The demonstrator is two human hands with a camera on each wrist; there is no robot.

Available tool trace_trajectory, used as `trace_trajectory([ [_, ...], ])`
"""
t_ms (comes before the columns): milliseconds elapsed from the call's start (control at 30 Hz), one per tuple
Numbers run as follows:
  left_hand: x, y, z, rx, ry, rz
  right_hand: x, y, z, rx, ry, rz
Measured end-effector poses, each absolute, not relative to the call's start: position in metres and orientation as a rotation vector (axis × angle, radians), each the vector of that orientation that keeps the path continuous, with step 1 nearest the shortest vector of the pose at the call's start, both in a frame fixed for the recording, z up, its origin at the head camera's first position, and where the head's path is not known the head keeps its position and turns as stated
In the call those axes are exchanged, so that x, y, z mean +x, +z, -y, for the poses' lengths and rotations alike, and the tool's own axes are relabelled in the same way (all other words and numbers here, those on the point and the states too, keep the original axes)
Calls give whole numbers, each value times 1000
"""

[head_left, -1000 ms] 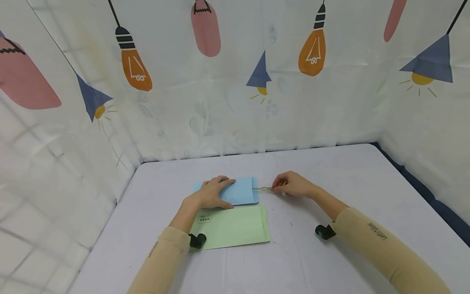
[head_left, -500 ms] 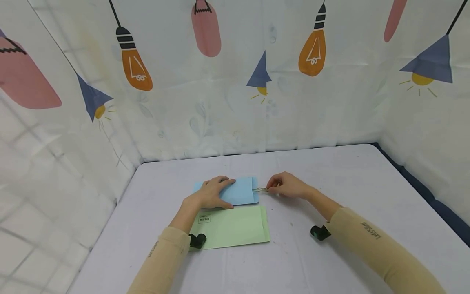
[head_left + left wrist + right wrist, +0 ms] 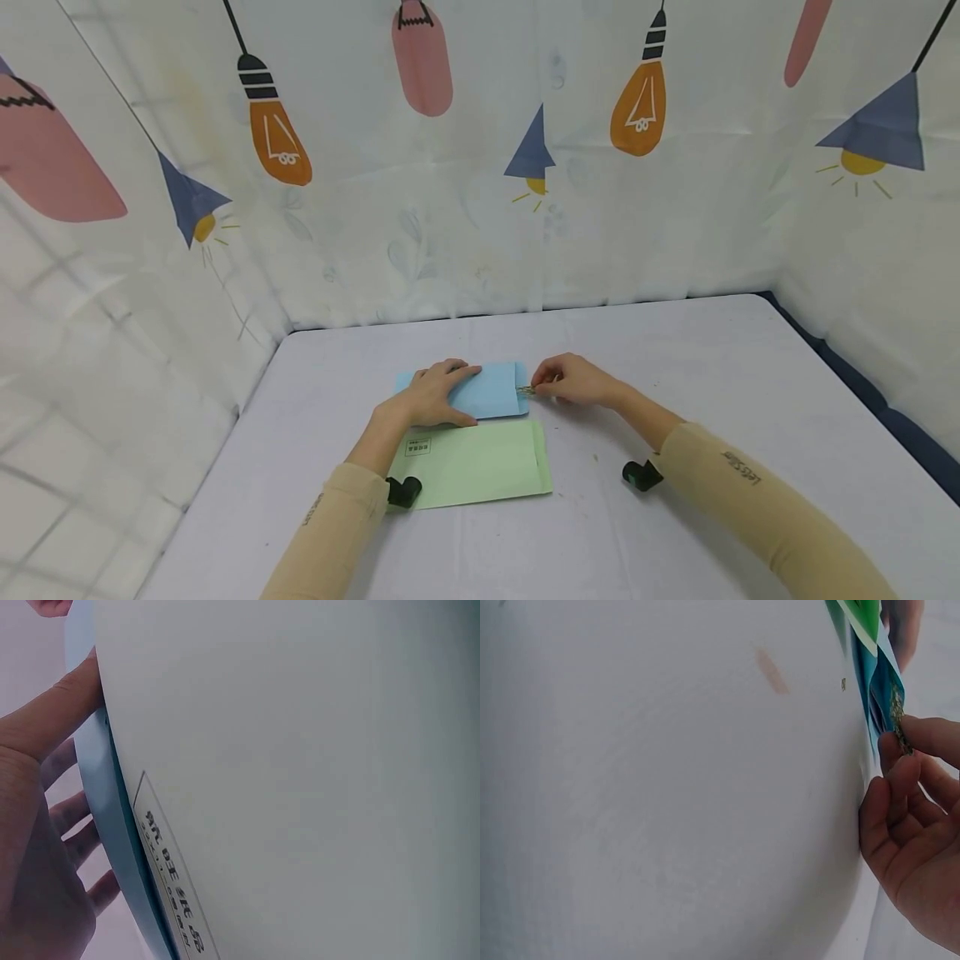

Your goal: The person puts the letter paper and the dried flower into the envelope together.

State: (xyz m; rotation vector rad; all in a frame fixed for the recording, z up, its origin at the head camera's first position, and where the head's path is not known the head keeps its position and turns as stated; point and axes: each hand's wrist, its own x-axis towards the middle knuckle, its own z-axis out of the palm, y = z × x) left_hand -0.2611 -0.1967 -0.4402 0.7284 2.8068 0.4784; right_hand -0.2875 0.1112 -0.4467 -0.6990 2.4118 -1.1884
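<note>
A blue envelope (image 3: 495, 396) lies flat on the table, its mouth facing right. My left hand (image 3: 431, 396) rests on its left part with fingers spread; in the left wrist view the thumb (image 3: 67, 701) lies along the blue envelope's edge. At the mouth, my right hand (image 3: 577, 381) pinches a thin dried plant sprig (image 3: 525, 390) between thumb and fingertips. In the right wrist view the mouth gapes, and the sprig (image 3: 896, 709) reaches into it from the fingertips. The sprig's far end is hidden inside the envelope.
A light green envelope (image 3: 480, 467) with a small printed label (image 3: 417, 447) lies just in front of the blue one, partly under my left forearm. Small specks dot the white tabletop (image 3: 600, 533). A patterned curtain (image 3: 465, 233) hangs behind the table.
My right hand has moved left toward the envelope's mouth, and less of the sprig shows outside it. The left hand and both envelopes have stayed in place.
</note>
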Motion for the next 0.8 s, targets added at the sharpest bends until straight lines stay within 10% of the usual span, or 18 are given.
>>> trace_trajectory([
  [800,-259,-441,198,732,485,-2810,-287,-454,-106,-783,-1238,-2330],
])
